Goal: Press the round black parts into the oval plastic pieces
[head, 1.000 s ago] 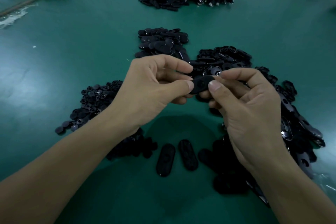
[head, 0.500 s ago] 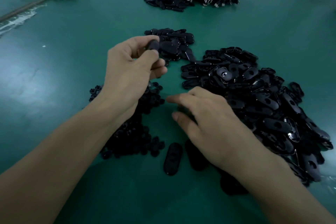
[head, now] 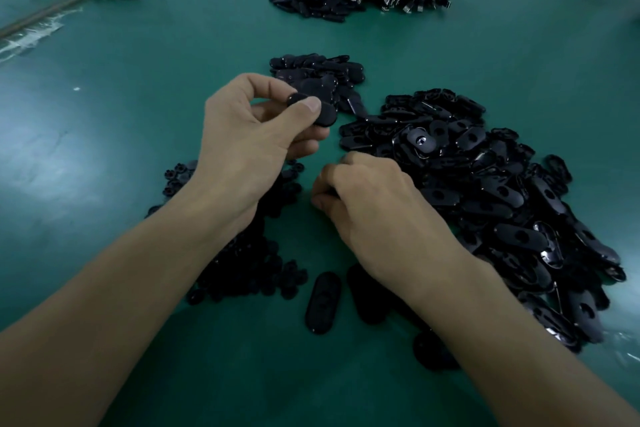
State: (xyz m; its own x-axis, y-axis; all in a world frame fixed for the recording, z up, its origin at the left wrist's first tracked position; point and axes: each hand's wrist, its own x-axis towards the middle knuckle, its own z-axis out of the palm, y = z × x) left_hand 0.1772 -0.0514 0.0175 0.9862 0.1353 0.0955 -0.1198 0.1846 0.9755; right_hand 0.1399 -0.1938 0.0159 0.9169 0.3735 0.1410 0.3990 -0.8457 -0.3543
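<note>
Oval piece [head: 327, 116] pinched in L hand [head: 249, 146] grip, above small pile [head: 318, 74], prob. finished ones. R hand [head: 377, 208] curled down by round parts [head: 242, 263]; can't tell if holding. Big oval heap [head: 485, 201] to go.

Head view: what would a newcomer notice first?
The big heap of oval plastic pieces sprawling over the right of the green table. Then the left hand at centre, pinching one oval plastic piece, and the right hand nearer the camera, fingers curled down beside the pile of round black parts.
</note>
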